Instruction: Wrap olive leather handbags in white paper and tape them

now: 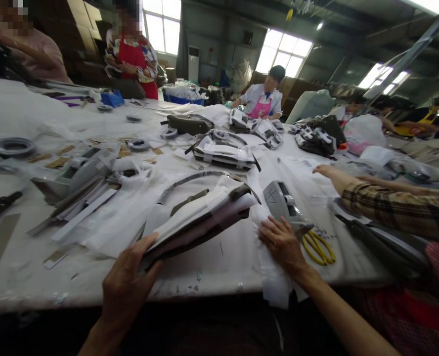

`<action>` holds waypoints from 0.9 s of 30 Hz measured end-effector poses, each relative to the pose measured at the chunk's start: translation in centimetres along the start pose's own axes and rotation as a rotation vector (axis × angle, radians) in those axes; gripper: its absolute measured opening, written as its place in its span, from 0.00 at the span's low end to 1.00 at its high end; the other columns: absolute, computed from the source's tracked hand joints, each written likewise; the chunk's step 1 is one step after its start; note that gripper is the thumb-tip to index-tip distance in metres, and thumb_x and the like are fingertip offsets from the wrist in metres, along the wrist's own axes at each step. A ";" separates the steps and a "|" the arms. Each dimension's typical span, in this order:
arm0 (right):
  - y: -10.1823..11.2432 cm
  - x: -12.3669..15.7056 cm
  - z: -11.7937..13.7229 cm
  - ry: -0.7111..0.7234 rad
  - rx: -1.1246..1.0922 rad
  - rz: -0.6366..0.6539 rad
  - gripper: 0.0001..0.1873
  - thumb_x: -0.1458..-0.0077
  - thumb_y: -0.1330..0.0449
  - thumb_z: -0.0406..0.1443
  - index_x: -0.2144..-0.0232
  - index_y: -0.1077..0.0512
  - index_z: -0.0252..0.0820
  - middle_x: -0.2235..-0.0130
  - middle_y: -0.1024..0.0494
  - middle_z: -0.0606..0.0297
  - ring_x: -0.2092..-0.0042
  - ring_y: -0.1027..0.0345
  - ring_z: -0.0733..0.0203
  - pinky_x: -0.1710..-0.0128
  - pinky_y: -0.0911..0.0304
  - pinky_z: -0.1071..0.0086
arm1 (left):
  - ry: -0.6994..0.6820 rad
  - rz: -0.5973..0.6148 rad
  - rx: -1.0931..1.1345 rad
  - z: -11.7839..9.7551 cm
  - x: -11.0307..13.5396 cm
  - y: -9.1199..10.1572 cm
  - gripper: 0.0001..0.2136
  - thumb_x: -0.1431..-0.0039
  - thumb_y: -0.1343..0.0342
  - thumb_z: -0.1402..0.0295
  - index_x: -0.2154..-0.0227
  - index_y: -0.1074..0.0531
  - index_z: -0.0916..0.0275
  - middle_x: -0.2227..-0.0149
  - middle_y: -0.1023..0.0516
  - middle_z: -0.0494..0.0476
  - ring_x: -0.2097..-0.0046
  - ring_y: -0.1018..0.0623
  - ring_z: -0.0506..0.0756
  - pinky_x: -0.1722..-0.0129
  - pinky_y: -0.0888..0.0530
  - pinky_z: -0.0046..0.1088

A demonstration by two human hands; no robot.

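Observation:
A dark handbag, partly covered in white wrapping, tilts up off the table in front of me. Its handle arches behind it and looks wrapped in plastic. My left hand is closed on the bag's near left corner, thumb below and fingers on top. With fingers stretched out, my right hand lies on a thin white sheet that hangs over the table's front edge. Just beyond that hand stands a grey tape dispenser. Yellow-handled scissors lie to its right.
A co-worker's plaid sleeve reaches in from the right, above another dark bag. Another grey dispenser and cardboard strips lie left. More wrapped bags are farther back. Several people stand around the table.

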State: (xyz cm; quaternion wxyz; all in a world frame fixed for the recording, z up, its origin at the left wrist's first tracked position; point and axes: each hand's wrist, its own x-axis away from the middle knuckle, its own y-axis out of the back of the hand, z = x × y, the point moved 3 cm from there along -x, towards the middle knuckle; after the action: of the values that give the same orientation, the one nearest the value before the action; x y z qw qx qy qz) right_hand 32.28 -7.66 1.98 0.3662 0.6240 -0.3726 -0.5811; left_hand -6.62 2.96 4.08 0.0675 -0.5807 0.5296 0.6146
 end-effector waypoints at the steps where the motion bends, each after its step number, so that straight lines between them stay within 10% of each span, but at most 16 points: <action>1: 0.2 -0.2 0.3 0.000 -0.007 -0.032 0.10 0.37 0.42 0.34 0.59 0.21 0.44 0.51 0.19 0.60 0.44 0.31 0.46 0.38 0.47 0.43 | 0.020 -0.008 0.000 0.1 0.1 0.0 0.17 0.37 0.44 0.69 0.46 0.32 0.61 0.53 0.21 0.58 0.55 0.20 0.58 0.51 0.25 0.32; 7: 2.2 -1.7 5.6 -0.011 -0.337 -0.168 0.09 0.37 0.41 0.36 0.58 0.21 0.46 0.50 0.20 0.60 0.44 0.30 0.52 0.39 0.41 0.49 | 0.154 -0.037 0.036 0.7 0.4 -0.2 0.18 0.41 0.41 0.68 0.48 0.31 0.60 0.53 0.20 0.55 0.54 0.19 0.57 0.50 0.24 0.30; 13: 0.9 -1.0 9.5 0.025 -0.749 0.279 0.11 0.38 0.40 0.43 0.61 0.19 0.49 0.55 0.18 0.63 0.49 0.26 0.55 0.46 0.31 0.59 | 0.216 -0.058 0.079 0.8 0.4 -0.2 0.18 0.42 0.40 0.68 0.49 0.31 0.61 0.54 0.20 0.56 0.54 0.19 0.57 0.51 0.24 0.30; 17: -0.7 -2.3 8.3 -0.216 -0.578 0.165 0.24 0.35 0.48 0.46 0.43 0.29 0.42 0.39 0.30 0.52 0.38 0.37 0.49 0.38 0.41 0.49 | 0.239 -0.062 0.105 1.0 0.8 -0.4 0.18 0.42 0.39 0.68 0.48 0.31 0.60 0.53 0.20 0.56 0.53 0.19 0.57 0.50 0.24 0.31; 21: -3.5 -4.8 10.9 0.018 -0.418 0.326 0.35 0.37 0.45 0.49 0.33 0.44 0.40 0.32 0.43 0.50 0.30 0.54 0.46 0.33 0.57 0.43 | 0.248 -0.065 0.125 1.1 1.0 -0.5 0.19 0.43 0.39 0.69 0.48 0.31 0.59 0.53 0.21 0.55 0.53 0.20 0.57 0.48 0.24 0.32; 27: -5.7 -11.8 13.4 0.203 -0.454 0.389 0.20 0.36 0.46 0.44 0.48 0.27 0.41 0.44 0.25 0.55 0.40 0.37 0.46 0.38 0.44 0.50 | 0.263 -0.062 0.137 1.0 1.1 -0.3 0.19 0.42 0.39 0.69 0.48 0.31 0.60 0.53 0.21 0.56 0.53 0.20 0.56 0.49 0.24 0.31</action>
State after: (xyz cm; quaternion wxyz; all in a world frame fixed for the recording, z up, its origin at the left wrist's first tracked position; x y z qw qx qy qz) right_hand 18.61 5.15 1.48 0.6358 0.4982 -0.3070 -0.5033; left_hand -7.40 3.24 2.78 0.0559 -0.6665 0.5561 0.4934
